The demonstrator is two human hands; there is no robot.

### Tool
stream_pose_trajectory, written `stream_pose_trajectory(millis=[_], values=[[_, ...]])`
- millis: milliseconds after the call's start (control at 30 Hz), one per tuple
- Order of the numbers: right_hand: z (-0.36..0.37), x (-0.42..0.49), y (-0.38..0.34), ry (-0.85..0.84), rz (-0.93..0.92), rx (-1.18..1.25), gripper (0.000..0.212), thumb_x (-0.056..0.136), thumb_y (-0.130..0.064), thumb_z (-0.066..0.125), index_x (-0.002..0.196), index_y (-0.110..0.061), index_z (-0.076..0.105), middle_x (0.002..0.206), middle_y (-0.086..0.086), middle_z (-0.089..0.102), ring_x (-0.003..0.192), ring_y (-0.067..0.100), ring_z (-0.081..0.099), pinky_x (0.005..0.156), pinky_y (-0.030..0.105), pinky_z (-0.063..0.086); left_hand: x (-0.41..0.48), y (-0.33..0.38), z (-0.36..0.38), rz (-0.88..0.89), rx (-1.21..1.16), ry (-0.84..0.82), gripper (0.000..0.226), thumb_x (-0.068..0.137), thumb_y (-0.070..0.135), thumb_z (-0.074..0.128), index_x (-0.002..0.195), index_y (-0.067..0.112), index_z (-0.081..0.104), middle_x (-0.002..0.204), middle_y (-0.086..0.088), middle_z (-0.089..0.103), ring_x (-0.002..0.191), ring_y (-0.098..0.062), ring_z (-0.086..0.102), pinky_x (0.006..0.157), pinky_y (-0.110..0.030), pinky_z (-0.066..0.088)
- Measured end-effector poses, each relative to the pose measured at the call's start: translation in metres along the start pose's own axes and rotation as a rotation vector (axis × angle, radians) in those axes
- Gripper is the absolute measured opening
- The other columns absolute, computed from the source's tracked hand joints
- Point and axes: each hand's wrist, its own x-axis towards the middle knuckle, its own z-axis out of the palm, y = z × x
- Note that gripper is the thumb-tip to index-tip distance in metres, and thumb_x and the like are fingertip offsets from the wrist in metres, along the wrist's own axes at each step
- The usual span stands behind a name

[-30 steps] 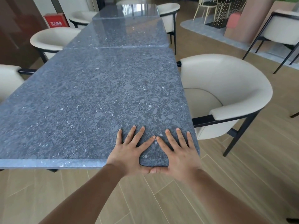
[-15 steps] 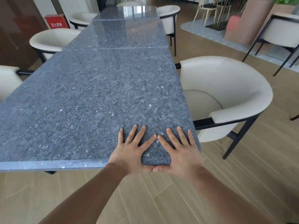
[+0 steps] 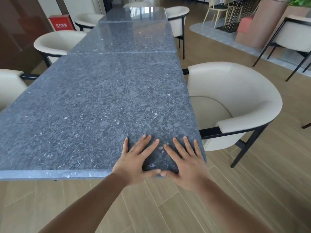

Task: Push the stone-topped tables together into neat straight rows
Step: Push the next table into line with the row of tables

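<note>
Stone makes the near table [image 3: 94,105] look heavy and hard, so the left hand [image 3: 136,163] and right hand [image 3: 186,163] press flat, fingers spread, on its near edge.

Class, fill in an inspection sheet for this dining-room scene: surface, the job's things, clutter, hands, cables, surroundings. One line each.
Surface: grey speckled stone top of the near table, bare and glossy.
Job's things: near table butts against the second table; a third table lies beyond, edges roughly in line.
Clutter: nothing seen on the tops.
Hands: left hand and right hand lie flat, fingers spread, at the near right corner, thumbs over the edge.
Cables: nothing seen.
Surroundings: cream chair close at the right side, more chairs along the left, red box by the wall, wood floor.
</note>
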Motion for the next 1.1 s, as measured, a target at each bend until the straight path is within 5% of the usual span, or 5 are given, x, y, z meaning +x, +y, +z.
stream_pose_trajectory(millis=[100, 200, 367, 733, 1100], values=[[-0.021, 0.001, -0.002, -0.023, 0.088, 0.256, 0.092, 0.083, -0.096, 0.003, 0.163, -0.051, 0.002, 0.18, -0.006, 0.008, 0.169, 0.025, -0.002, 0.135, 0.049, -0.007, -0.005, 0.002, -0.02, -0.074, -0.432, 0.194, 0.08, 0.092, 0.073, 0.047, 0.159, 0.059, 0.006, 0.179, 0.012, 0.012, 0.166, -0.001, 0.006, 0.137, -0.045, 0.01], [-0.064, 0.009, -0.018, 0.107, 0.141, 0.591, 0.081, 0.093, -0.087, 0.028, 0.163, -0.049, 0.015, 0.178, -0.007, 0.02, 0.167, 0.015, 0.014, 0.135, 0.045, 0.015, -0.01, 0.016, -0.058, -0.199, -0.752, 0.517, 0.064, 0.096, 0.059, 0.052, 0.156, 0.056, 0.028, 0.174, 0.011, 0.03, 0.158, 0.014, 0.02, 0.124, -0.012, 0.027], [-0.177, 0.011, -0.086, 0.377, 0.076, 1.039, 0.077, 0.088, -0.094, 0.037, 0.154, -0.055, 0.03, 0.165, -0.032, 0.031, 0.155, -0.017, 0.024, 0.12, 0.004, 0.02, -0.055, 0.037, -0.167, -0.261, -1.014, 0.801, 0.057, 0.097, 0.052, 0.052, 0.152, 0.043, 0.04, 0.162, 0.035, 0.042, 0.157, 0.005, 0.035, 0.127, -0.02, 0.032], [-0.357, 0.014, -0.339, 0.237, -0.332, 1.443, 0.079, 0.093, -0.084, 0.047, 0.156, -0.038, 0.037, 0.17, -0.009, 0.04, 0.159, 0.003, 0.033, 0.132, 0.034, 0.025, -0.255, 0.027, -0.407, -0.293, -0.902, 1.063, 0.07, 0.095, 0.074, 0.057, 0.155, 0.038, 0.044, 0.165, 0.022, 0.047, 0.156, -0.002, 0.04, 0.128, -0.041, 0.037], [-0.425, 0.076, -0.576, 0.262, -0.617, 1.502, 0.054, 0.1, -0.066, 0.048, 0.149, -0.043, 0.042, 0.166, -0.009, 0.044, 0.157, 0.004, 0.04, 0.127, 0.025, 0.035, -0.435, -0.118, -0.546, -0.215, -0.713, 1.29, 0.055, 0.097, 0.075, 0.053, 0.149, 0.061, 0.047, 0.17, 0.009, 0.044, 0.16, -0.009, 0.038, 0.129, -0.055, 0.036]])
